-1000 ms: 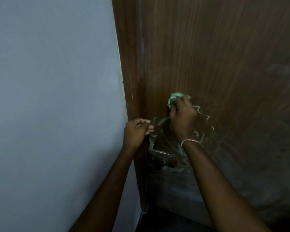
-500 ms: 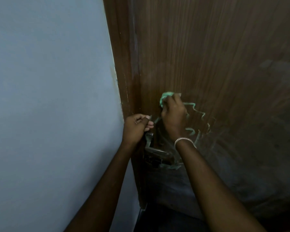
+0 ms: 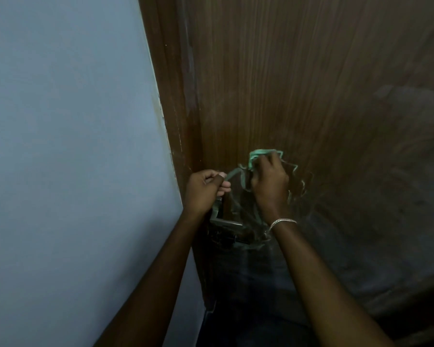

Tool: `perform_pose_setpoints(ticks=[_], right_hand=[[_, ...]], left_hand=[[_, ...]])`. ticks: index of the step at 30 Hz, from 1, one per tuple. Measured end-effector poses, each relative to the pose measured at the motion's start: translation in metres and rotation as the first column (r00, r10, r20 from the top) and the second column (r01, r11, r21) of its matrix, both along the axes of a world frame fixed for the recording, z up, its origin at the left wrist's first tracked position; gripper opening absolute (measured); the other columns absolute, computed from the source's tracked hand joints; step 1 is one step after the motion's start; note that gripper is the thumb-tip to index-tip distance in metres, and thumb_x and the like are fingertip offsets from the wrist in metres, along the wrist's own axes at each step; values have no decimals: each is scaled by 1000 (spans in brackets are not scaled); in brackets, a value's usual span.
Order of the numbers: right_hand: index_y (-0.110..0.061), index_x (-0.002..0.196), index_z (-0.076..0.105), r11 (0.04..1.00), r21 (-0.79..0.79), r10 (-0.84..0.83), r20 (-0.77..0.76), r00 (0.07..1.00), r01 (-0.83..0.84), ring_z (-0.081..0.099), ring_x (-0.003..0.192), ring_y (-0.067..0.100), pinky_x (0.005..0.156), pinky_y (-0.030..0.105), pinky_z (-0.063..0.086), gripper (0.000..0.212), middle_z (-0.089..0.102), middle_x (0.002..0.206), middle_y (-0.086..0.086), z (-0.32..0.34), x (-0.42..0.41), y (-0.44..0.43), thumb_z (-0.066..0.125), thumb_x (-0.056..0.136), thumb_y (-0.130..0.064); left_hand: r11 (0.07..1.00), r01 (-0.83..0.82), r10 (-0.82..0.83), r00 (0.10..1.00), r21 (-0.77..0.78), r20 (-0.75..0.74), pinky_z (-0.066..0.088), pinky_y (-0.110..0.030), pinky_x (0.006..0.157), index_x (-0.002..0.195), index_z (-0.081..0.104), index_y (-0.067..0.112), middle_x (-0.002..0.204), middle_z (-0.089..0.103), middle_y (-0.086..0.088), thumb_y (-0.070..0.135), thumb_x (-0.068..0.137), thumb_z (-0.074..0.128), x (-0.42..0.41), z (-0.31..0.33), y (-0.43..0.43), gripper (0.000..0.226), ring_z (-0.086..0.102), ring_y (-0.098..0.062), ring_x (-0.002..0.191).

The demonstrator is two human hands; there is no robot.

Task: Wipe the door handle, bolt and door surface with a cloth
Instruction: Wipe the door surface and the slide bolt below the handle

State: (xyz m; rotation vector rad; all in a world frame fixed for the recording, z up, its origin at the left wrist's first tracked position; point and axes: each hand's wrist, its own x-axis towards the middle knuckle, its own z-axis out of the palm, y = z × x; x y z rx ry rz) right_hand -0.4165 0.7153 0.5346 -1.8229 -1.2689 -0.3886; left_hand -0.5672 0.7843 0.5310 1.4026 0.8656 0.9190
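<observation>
A brown wooden door [image 3: 298,78] fills the right half of the view. My right hand [image 3: 268,182] presses a bunched green cloth [image 3: 257,155] against the door surface, just above the metal handle [image 3: 227,222]. A thin green edge of the cloth stretches left to my left hand [image 3: 203,190], which pinches it beside the door's edge. The dark lock and bolt area [image 3: 226,237] sits under the handle, dim and partly hidden by my wrists. The cloth's lower folds hang behind my right hand.
A pale blue-grey wall [image 3: 68,159] takes up the left half, meeting the brown door frame [image 3: 171,108]. The lower part of the door is shiny and reflects dim shapes. The dark floor [image 3: 236,329] shows at the bottom.
My right hand with the cloth stays on the door above the handle, shifting only slightly. My left hand now pulls a cloth edge taut to the left. The head view has drifted a little.
</observation>
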Motion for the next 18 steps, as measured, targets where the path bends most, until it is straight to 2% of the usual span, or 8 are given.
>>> perform_pose_setpoints(ticks=[2,4,7,9,11,14,16,18], right_hand=[[-8,101,66,985,148,-79,-50,996,85,63,99,20,87,29,55,16,59,121,7,11,13,-6,62,87,-4],[-9,99,65,963,250,-91,-53,994,101,62,95,19,82,31,56,14,58,116,5,25,16,0,61,87,-3],[-3,104,66,994,101,-43,23,999,40,62,103,27,90,34,54,20,57,126,13,18,3,6,62,85,3],[-2,103,67,998,26,-54,6,999,54,64,101,30,87,36,53,21,59,124,14,0,7,-4,62,83,4],[-4,95,68,987,105,-110,-82,990,119,64,93,27,80,34,53,16,61,115,11,-6,21,-16,61,82,1],[-9,88,63,931,311,-162,-113,980,190,59,86,19,74,18,43,12,59,103,6,10,40,-15,59,80,-2],[-9,91,63,948,280,-142,-47,989,150,61,88,20,75,23,48,13,59,108,5,14,35,-8,60,80,-2],[-8,95,65,982,157,-116,32,993,109,63,92,24,76,32,54,18,58,113,7,0,26,-7,63,80,1]], left_hand=[[1000,-2,2,1000,-1,3,58,-27,71,102,71,3,88,76,-13,19,98,59,-1,-1,2,21,75,-25,83],[1000,-2,2,1000,0,-2,58,-26,70,103,71,1,88,76,-13,19,98,59,-1,0,3,21,74,-24,83],[1000,12,-12,1000,5,1,58,-25,71,103,71,3,87,76,-11,19,98,59,2,3,3,21,74,-22,81],[1000,25,-25,1000,14,5,59,-24,71,102,72,5,86,76,-10,19,98,59,3,3,2,19,75,-21,81],[1000,29,-29,1000,13,7,59,-24,70,100,72,7,85,77,-8,19,97,60,3,2,3,17,75,-20,80],[999,36,-36,999,6,-2,58,-24,70,98,72,11,84,77,-6,20,97,60,3,-1,4,15,75,-19,80],[999,47,-47,999,10,-8,58,-24,69,98,72,11,84,77,-7,21,97,60,5,-2,3,16,75,-20,80],[998,57,-57,998,16,-5,57,-21,66,98,72,10,84,77,-8,21,97,60,7,-2,1,17,75,-20,79]])
